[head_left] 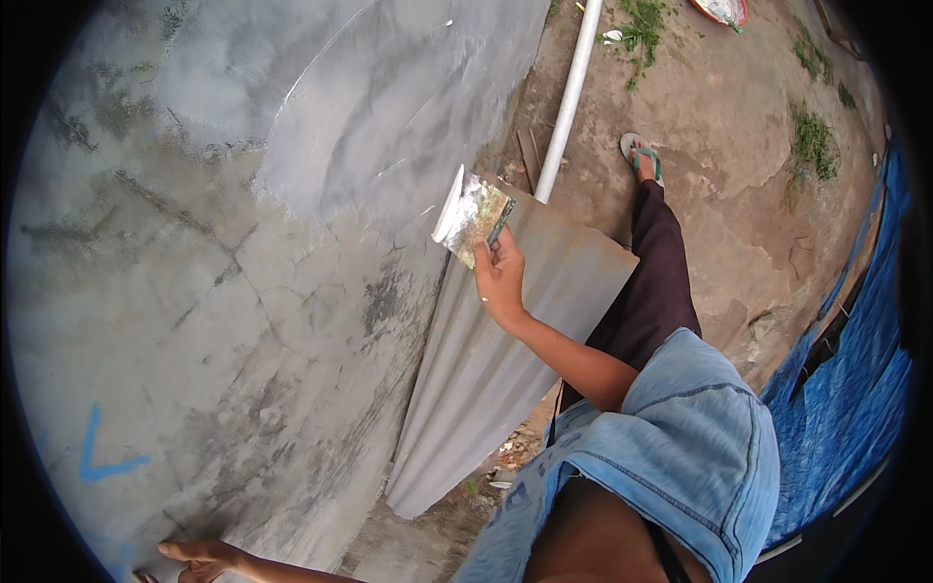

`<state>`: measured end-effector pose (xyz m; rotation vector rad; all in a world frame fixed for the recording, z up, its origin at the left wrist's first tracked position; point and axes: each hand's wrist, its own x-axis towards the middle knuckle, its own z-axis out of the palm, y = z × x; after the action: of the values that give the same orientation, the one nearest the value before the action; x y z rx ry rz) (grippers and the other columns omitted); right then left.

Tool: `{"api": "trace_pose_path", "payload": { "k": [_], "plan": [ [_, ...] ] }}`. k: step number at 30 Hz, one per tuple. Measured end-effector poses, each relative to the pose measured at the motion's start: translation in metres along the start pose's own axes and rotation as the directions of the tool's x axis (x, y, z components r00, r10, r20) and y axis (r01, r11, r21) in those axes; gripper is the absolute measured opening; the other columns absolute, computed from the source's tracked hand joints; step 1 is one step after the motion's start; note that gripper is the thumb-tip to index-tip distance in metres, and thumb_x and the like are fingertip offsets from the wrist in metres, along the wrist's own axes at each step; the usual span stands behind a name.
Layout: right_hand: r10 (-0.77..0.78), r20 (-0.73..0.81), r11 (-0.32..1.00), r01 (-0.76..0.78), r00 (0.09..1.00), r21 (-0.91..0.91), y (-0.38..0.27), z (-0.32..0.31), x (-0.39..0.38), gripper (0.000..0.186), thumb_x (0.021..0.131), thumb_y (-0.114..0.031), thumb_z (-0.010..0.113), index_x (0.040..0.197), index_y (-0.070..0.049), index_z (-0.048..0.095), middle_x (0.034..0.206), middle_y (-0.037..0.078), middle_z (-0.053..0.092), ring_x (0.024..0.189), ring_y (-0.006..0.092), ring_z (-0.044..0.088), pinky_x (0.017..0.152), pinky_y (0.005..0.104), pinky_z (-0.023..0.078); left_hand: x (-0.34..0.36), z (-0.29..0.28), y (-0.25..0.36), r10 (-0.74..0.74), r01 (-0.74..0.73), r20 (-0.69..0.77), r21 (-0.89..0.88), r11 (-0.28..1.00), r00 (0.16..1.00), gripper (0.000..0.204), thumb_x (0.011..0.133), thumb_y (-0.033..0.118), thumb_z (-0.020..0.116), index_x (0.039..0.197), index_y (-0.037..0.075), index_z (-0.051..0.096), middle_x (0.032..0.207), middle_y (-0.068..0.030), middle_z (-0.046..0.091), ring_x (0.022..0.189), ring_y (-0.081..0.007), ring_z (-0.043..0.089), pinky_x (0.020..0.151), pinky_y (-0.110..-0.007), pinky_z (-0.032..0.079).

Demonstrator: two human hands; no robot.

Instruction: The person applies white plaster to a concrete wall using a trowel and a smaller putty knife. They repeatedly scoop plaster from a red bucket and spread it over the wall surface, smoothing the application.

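My right hand [500, 282] grips a putty knife [478, 220] with a wide, smeared metal blade. A thick line of white putty [449, 206] lies along the blade's far edge, close to the grey wall [321, 282]; whether it touches the wall I cannot tell. Above and left of the knife, a smooth, wet-looking coat of putty [360, 117] covers part of the wall. Down at the lower left, my left hand [202, 558] is at the wall with its fingers apart and nothing seen in it. Some of its fingers are cut off by the dark rim.
A corrugated grey sheet [515, 321] stands along the wall's foot, beneath my right arm. Beyond it lies a white pipe [571, 102]. My sandalled foot [643, 160] is on bare ground. A blue tarp [846, 408] hangs at right; a red-rimmed basin [721, 10] sits far off.
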<state>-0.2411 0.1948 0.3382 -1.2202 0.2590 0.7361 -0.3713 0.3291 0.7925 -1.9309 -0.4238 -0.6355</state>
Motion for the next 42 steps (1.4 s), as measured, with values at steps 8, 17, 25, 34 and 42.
{"api": "trace_pose_path", "payload": {
  "k": [8, 17, 25, 34, 42],
  "plan": [
    [0.286, -0.093, 0.944, -0.297, 0.954, -0.143, 0.124, 0.014, 0.07, 0.018, 0.091, -0.006, 0.053, 0.104, 0.003, 0.061, 0.079, 0.01, 0.068, 0.068, 0.0168, 0.065, 0.063, 0.032, 0.05, 0.002, 0.008, 0.0, 0.058, -0.06, -0.115, -0.018, 0.998, 0.992, 0.056, 0.093, 0.041, 0.062, 0.121, -0.004, 0.042, 0.117, -0.0189, 0.045, 0.109, -0.032, 0.045, 0.098, -0.047, 0.034],
    [0.139, 0.173, 0.99, -0.137, 0.975, -0.022, 0.012, 0.04, 0.018, 0.014, 0.093, -0.002, 0.053, 0.105, 0.003, 0.055, 0.088, 0.009, 0.068, 0.069, 0.0088, 0.061, 0.057, 0.0252, 0.049, -0.001, 0.002, -0.006, 0.015, -0.016, -0.048, -0.007, 1.0, 0.999, 0.059, 0.092, 0.044, 0.062, 0.121, -0.003, 0.041, 0.117, -0.0182, 0.044, 0.108, -0.0315, 0.045, 0.097, -0.047, 0.034],
    [-0.199, 0.222, 0.946, 0.246, 0.954, -0.21, -0.012, 0.033, -0.062, 0.02, 0.091, -0.005, 0.06, 0.109, 0.002, 0.055, 0.079, 0.016, 0.066, 0.058, 0.0231, 0.061, 0.054, 0.0329, 0.047, -0.001, 0.002, -0.005, 0.012, -0.014, -0.06, -0.025, 1.0, 0.998, 0.061, 0.092, 0.047, 0.063, 0.121, -0.002, 0.041, 0.117, -0.0178, 0.044, 0.108, -0.0311, 0.044, 0.097, -0.047, 0.034],
    [0.122, 0.044, 0.959, -0.106, 0.992, -0.264, 0.133, 0.011, 0.006, 0.034, 0.089, -0.004, 0.059, 0.123, 0.002, 0.054, 0.082, 0.014, 0.069, 0.07, 0.021, 0.068, 0.066, 0.0337, 0.05, -0.004, 0.003, -0.002, 0.002, -0.004, -0.065, -0.039, 0.999, 0.998, 0.064, 0.091, 0.049, 0.063, 0.122, -0.002, 0.04, 0.117, -0.0174, 0.043, 0.108, -0.0306, 0.044, 0.097, -0.047, 0.034],
    [-0.004, 0.085, 0.993, 0.014, 0.996, -0.12, 0.06, 0.09, -0.047, 0.038, 0.089, 0.004, 0.059, 0.125, 0.006, 0.049, 0.104, 0.016, 0.07, 0.089, 0.0137, 0.066, 0.078, 0.0267, 0.052, -0.009, 0.004, -0.009, -0.064, 0.061, -0.035, -0.074, 0.995, 0.997, 0.066, 0.091, 0.052, 0.063, 0.122, -0.001, 0.04, 0.117, -0.017, 0.043, 0.109, -0.0302, 0.044, 0.097, -0.046, 0.034]
  ]
}}
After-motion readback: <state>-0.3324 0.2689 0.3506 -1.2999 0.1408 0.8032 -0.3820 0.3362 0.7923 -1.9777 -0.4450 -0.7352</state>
